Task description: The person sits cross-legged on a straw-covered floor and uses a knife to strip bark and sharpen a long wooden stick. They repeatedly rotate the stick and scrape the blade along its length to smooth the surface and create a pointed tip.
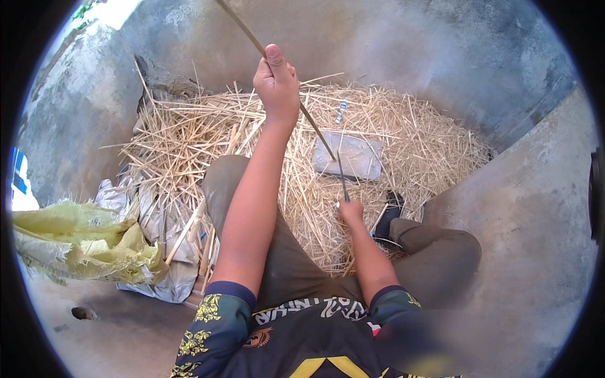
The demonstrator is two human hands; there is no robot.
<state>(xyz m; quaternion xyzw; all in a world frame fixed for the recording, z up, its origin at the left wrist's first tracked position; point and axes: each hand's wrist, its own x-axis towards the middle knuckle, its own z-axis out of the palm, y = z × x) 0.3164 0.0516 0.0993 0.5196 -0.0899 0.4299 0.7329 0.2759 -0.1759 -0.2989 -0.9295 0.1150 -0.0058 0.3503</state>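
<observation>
One stick (317,131), clamped by the fingers of the left hand (277,82), is slanting down rightward over the block (364,157), its lower end lying beside the blade (342,175) the right hand (350,211) is gripping.

Blotchy blue-grey walls (403,47), a bright patch of light (116,12) at upper left.

A torn, yellow-green woven sack (82,242) lies crumpled at the left, beside rumpled, off-white sheeting (179,268). Below the sack, a small, dark, round hole (84,313) opens in the concrete. A blue-and-white object (23,183), too cut off to identify, shows at the left rim. Mottled grey concrete walling (391,44) curves behind a small, narrow, blue-and-white packet (341,111). Green leaves (80,14) show at upper left.
</observation>
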